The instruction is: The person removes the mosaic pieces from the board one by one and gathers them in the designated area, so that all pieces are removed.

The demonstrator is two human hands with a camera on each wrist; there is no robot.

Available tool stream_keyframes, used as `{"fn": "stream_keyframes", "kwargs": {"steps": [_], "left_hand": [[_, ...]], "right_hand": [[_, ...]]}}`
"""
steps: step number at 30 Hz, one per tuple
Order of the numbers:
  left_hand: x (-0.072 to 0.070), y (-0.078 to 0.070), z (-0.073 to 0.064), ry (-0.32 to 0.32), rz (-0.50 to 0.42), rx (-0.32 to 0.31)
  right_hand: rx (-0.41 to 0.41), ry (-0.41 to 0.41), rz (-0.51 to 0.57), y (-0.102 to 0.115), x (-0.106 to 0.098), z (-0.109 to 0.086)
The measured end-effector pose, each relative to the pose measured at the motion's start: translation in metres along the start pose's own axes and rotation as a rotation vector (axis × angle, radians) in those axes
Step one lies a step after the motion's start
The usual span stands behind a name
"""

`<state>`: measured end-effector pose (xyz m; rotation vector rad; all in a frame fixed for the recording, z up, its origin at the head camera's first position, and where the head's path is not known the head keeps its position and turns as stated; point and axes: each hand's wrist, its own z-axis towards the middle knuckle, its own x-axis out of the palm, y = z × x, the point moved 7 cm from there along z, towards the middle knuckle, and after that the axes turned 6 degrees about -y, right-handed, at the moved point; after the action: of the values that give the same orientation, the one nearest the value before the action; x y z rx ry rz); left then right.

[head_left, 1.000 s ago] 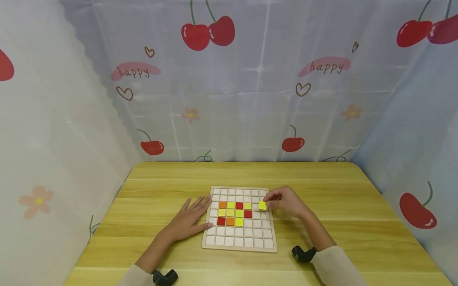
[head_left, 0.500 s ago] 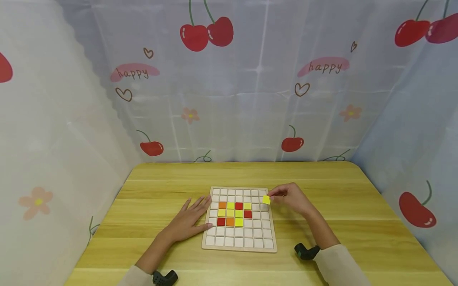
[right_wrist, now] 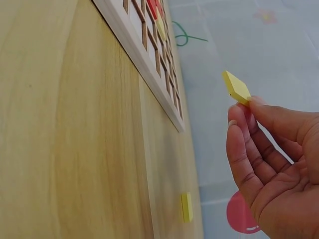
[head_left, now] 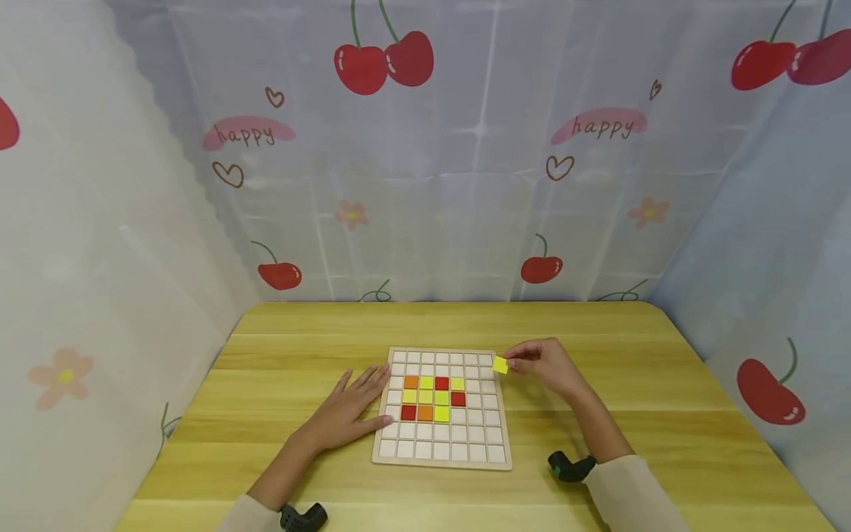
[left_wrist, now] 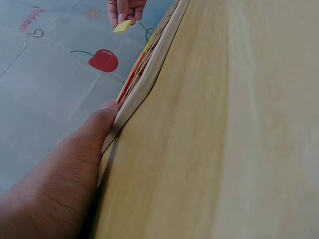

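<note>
A square wooden grid board [head_left: 442,467] lies on the table, with yellow, red and orange tiles in a block of its cells. My right hand [head_left: 548,366] pinches a yellow square tile [right_wrist: 236,87] between thumb and fingertips, held up near the board's upper right corner. In the right wrist view that tile is tilted and clear of the table. My left hand [head_left: 349,408] lies spread beside the board, its fingertips and thumb at the left edge. The left wrist view shows the left thumb [left_wrist: 97,124] against the board's side.
Another yellow tile [right_wrist: 186,207] lies on the wooden table [head_left: 598,325] right of the board, seen only in the right wrist view. A cherry-patterned curtain [head_left: 425,185] stands behind the table and along both sides. Black wrist devices [head_left: 570,467] are worn on both arms.
My right hand has carried the yellow tile up and right, from over the board's right columns to its right edge. My left hand stays in place at the board.
</note>
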<state>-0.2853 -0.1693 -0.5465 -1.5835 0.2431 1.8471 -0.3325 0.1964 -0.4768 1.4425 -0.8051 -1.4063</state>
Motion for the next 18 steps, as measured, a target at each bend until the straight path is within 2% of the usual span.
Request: {"fn": "stream_keyframes", "kwargs": {"steps": [12, 18], "left_hand": [[-0.001, -0.001, 0.0, 0.014, -0.008, -0.001], [-0.002, -0.002, 0.001, 0.015, 0.0, -0.003]], "right_hand": [[0.05, -0.015, 0.041, -0.007, -0.008, 0.0], [0.049, -0.024, 0.05, -0.008, -0.015, 0.003]]}}
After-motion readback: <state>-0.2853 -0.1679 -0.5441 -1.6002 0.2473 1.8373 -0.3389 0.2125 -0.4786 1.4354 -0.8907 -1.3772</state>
